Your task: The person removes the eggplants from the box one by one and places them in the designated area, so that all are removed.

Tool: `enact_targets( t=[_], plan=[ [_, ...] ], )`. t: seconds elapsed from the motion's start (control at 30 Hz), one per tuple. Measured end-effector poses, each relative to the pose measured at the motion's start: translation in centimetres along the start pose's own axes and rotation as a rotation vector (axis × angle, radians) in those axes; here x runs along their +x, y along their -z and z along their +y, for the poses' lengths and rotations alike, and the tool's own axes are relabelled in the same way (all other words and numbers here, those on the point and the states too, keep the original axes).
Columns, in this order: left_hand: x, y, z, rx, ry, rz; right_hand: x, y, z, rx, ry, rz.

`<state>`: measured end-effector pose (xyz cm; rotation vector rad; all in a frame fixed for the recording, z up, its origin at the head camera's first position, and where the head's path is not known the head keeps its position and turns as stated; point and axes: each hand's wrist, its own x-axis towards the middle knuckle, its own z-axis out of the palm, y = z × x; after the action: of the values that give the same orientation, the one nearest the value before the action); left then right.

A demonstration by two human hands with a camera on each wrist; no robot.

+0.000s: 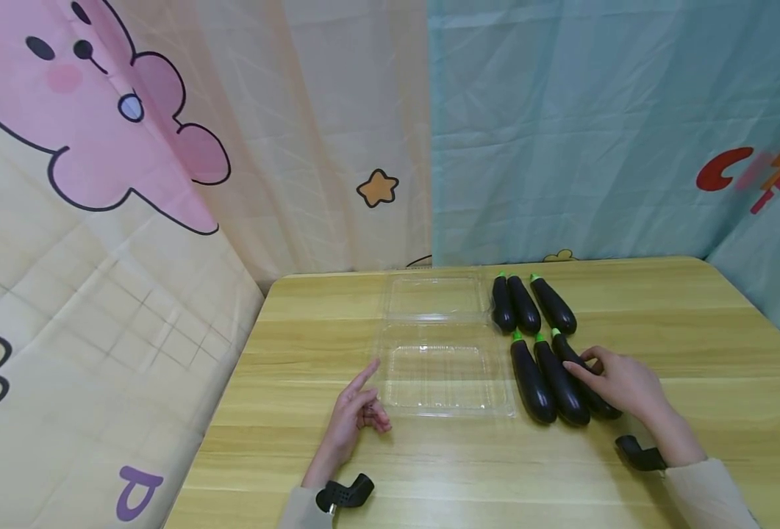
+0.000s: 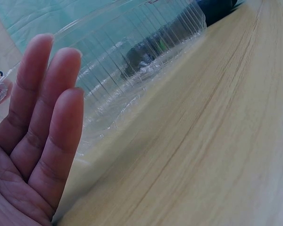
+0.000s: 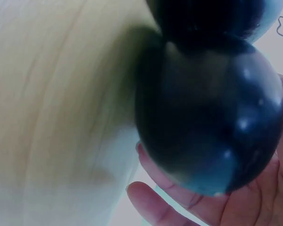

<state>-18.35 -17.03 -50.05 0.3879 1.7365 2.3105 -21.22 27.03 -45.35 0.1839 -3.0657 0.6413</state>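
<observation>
A dark purple eggplant [image 1: 606, 408] with a green stem lies at the right end of the front row. My right hand [image 1: 631, 386] grips it, thumb on its left side and fingers on the far side. In the right wrist view the eggplant's [image 3: 207, 117] rounded end fills the middle, fingers beneath. To its left lie two more eggplants [image 1: 564, 386], and three others [image 1: 524, 305] form a row behind. A clear plastic clamshell box [image 1: 445, 323] lies opened flat to the left. My left hand [image 1: 350, 419] holds nothing, its index finger extended by the box's left edge.
Everything lies on a wood-grain table [image 1: 297, 353]. Printed curtains [image 1: 337, 132] hang behind its far edge and along the left side. Each wrist carries a black camera mount [image 1: 346, 494].
</observation>
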Motion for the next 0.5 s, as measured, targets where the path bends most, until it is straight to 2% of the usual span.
enact_targets(
  t=[0.3, 0.5],
  plan=[
    [0.04, 0.1, -0.11, 0.01, -0.005, 0.005, 0.05, 0.06, 0.45, 0.013, -0.015, -0.01],
    [-0.12, -0.27, -0.12, 0.068, 0.001, 0.063, -0.05, 0.12, 0.61, -0.014, -0.026, -0.007]
  ],
)
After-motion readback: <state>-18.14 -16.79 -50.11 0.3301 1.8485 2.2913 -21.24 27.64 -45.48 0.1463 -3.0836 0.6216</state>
